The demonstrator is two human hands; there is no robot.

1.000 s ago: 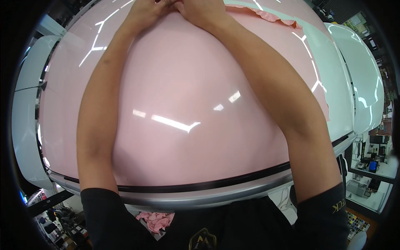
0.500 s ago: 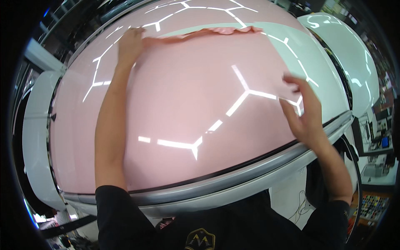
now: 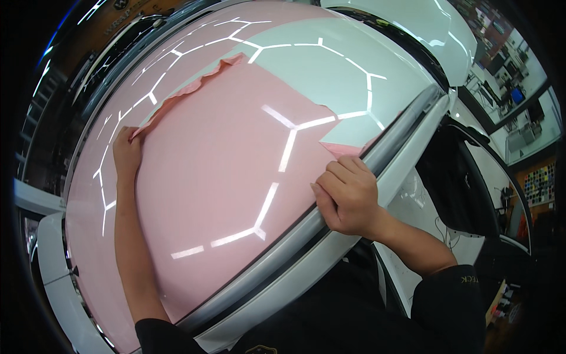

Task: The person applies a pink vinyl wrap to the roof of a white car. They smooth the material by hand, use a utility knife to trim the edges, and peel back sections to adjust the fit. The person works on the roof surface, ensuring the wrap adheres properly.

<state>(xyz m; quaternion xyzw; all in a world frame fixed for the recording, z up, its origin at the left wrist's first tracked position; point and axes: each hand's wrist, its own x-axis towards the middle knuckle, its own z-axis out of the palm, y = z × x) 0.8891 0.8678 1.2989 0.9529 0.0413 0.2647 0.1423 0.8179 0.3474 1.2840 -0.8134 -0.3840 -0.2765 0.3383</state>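
Pink vinyl film [image 3: 206,165] lies over the pale car roof [image 3: 312,71], its glossy surface reflecting angular lights. My left hand [image 3: 126,156] is closed on the film's far left edge, where a wrinkled, folded strip runs away to the right. At the right, my right hand [image 3: 349,192] is closed with knuckles up over the roof's near side, gripping the film by its near right corner. A folded pink flap shows just beyond those knuckles. The fingertips of both hands are partly hidden.
A silver roof rail [image 3: 265,251] runs along the near side, with an open car door [image 3: 471,183] beyond it at right. The raised pale tailgate or hood panel [image 3: 436,35] stands at the top right. A rack of coloured pieces [image 3: 539,184] is at far right.
My right hand has gone from open above the film to closed on its near right corner, pulling that edge back. The view has turned, and more pale roof shows at right.
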